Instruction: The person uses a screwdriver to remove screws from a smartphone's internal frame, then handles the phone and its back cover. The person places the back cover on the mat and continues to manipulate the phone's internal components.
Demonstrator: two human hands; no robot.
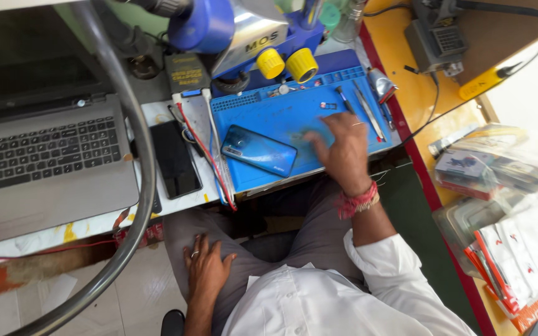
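Nearest to us, our left hand point(205, 269) rests flat on the thigh of the grey trousers point(306, 230), its fingers point(202, 244) loosely spread and holding nothing, well apart from the desk point(94, 221).

Further out, our right hand point(344, 149) hangs palm-down over the blue silicone work mat point(281, 112), near the mat's front right corner. It is blurred, so we cannot tell for sure how its fingers point(314, 137) stand; they look loosely spread, and nothing shows pinched between them.

The glossy blue rectangular smartphone point(259, 150) lies back-up on the mat, tilted, just left of those fingers and apart from them, close to the mat's front edge.

We judge that a careless sweep of the hand could nudge the phone off that front edge, since it lies so near it.

Beyond the hand, thin metal tweezers and picks point(365, 109) lie along the mat's right edge with a small loose part point(328, 106) beside them; a brush of the wrist could scatter these.

At the mat's left edge runs a red cable point(203, 146), then a black slab phone point(174, 158) and a grey open laptop point(45, 162). At the far edge stands a blue microscope with yellow knobs point(263, 43).
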